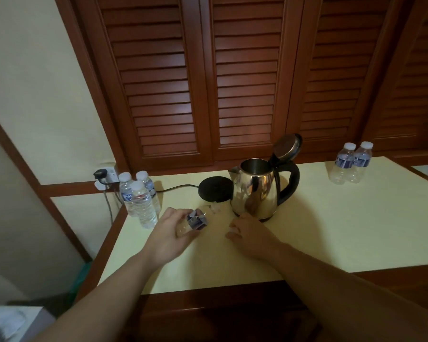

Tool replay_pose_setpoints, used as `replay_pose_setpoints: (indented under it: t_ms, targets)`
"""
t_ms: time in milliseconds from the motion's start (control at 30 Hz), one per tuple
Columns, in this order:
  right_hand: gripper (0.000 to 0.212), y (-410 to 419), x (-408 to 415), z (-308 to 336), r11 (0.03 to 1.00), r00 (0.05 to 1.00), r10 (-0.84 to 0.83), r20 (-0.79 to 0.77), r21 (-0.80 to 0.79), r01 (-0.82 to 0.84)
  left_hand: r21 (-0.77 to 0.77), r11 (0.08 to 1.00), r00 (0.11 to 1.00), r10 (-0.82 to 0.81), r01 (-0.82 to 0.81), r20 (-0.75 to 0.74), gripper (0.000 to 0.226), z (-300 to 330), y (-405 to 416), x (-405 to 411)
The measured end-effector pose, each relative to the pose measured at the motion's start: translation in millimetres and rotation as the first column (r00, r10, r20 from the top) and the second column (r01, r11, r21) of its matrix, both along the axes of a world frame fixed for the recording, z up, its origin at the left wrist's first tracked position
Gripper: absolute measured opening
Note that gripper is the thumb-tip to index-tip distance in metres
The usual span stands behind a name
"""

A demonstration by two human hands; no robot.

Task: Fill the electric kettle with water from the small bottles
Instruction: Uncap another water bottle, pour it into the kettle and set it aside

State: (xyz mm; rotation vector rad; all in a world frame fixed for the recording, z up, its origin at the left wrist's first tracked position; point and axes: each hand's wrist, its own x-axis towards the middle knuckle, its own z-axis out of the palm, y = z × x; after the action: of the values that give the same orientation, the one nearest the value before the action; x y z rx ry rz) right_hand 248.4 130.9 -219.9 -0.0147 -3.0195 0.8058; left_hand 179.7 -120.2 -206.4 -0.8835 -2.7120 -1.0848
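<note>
Louvered wooden doors back a pale yellow table (331,230). Left hand (168,233) has its fingers wrapped around a small bottle (195,219), motion-blurred, its blue label unreadable. Right hand (250,233) rests just beside it, fingers curled under and partly hidden; whether they pinch a cap I cannot tell. Beyond those fingers stands the kettle (257,191), lid (287,146) up, off its base (214,190).

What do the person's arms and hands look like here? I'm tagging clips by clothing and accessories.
Both forearms are bare up to the frame edge, with no sleeve in view. The left hand and right hand wear no gloves, and no watch, bracelet or ring can be made out on either wrist or hand. The picture is dim and slightly blurred, so small details like rings could be missed.
</note>
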Motion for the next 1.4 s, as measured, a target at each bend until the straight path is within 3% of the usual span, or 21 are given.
replay_pose_setpoints:
  t_ms: [100,200,733,967,1133,1267,1400]
  targets:
    - [0.019,-4.3,-3.3,11.5,0.962,0.966,-0.116,-0.232,-0.269,0.051,-0.021,0.999,1.0,-0.024,0.024,0.001,0.05,-4.2,-3.8,0.2]
    - [0.026,-3.5,-6.4,26.5,0.916,0.963,-0.131,-0.237,-0.401,0.026,-0.038,0.998,0.999,-0.042,0.042,0.001,0.052,-5.0,-4.8,-2.8]
    - [0.04,27.1,12.8,55.8,0.908,0.988,0.055,-0.147,-0.404,-0.111,-0.078,0.973,0.974,-0.208,0.215,0.085,0.054,1.3,10.6,-14.4]
    - [0.02,42.2,26.1,48.9,0.946,0.995,0.009,-0.095,-0.322,-0.04,-0.131,0.965,0.974,-0.227,0.227,0.011,0.055,3.4,37.9,-7.1]
    - [0.04,61.0,36.7,44.2,0.97,0.999,-0.038,-0.014,-0.24,0.033,-0.14,0.959,0.969,-0.245,0.246,0.026,0.057,1.9,69.5,9.1]
    - [0.02,98.4,43.2,48.3,0.938,0.998,-0.038,-0.053,-0.345,0.018,-0.094,0.972,0.977,-0.211,0.214,0.041,0.054,10.5,103.2,21.2]
    - [0.019,146.9,53.2,50.3,0.951,0.999,0.03,-0.038,-0.306,-0.041,-0.054,0.969,0.97,-0.241,0.243,0.029,0.054,11.2,144.6,36.7]
